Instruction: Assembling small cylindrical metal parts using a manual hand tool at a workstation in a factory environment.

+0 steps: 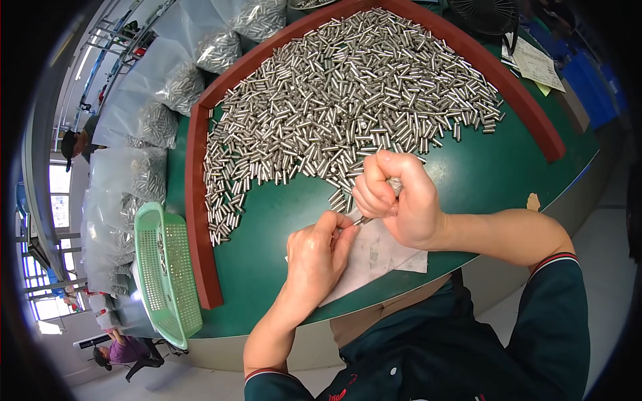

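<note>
Just in front of me, my left hand [313, 252] pinches a small metal piece between thumb and fingertips. My right hand [404, 194] is closed in a fist close beside it. A pale, shiny bit of something shows between the right fingers; its kind is hidden. A short dark metal tip [362, 220] shows between the two hands, and I cannot tell which hand it belongs to. Under the hands lies a creased, smudged white sheet [371, 257]. Beyond them spreads a large heap of short silver metal pins [334, 93], a few of them reaching up to the fingers.
A red-brown wooden border [198, 200] fences the heap on the green table [281, 207]. To the left stand a green plastic basket [184, 267] and several clear bags of pins [180, 87]. Papers [535, 67] and a black fan [483, 15] sit at the far right. Other people are in the left background.
</note>
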Action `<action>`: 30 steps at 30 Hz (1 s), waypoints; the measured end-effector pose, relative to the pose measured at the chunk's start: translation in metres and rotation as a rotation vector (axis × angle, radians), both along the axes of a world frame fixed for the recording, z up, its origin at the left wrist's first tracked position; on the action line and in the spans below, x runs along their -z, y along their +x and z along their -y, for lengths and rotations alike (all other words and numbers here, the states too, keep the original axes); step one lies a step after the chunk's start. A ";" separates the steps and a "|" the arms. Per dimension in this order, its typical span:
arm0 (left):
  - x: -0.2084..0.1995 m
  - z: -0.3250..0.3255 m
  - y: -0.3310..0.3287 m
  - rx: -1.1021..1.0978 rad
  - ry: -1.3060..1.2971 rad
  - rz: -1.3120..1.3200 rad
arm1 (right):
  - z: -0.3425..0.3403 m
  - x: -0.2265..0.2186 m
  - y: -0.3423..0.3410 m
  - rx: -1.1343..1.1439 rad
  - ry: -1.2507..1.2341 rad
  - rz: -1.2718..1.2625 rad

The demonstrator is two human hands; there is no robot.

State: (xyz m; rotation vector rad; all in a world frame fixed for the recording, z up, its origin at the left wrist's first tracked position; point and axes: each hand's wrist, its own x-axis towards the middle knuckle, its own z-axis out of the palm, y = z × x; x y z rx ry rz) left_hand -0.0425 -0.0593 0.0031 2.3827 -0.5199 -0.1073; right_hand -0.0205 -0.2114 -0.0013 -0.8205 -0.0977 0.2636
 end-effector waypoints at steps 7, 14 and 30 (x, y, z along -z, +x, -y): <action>0.003 -0.001 0.001 -0.028 -0.081 -0.058 | -0.003 -0.002 -0.003 0.016 -0.069 0.087; 0.001 0.001 0.007 -0.016 -0.089 -0.081 | -0.007 -0.001 -0.003 0.040 -0.139 0.205; -0.007 -0.037 0.025 -0.089 -1.337 -1.012 | 0.015 -0.011 0.009 -0.053 0.242 -0.048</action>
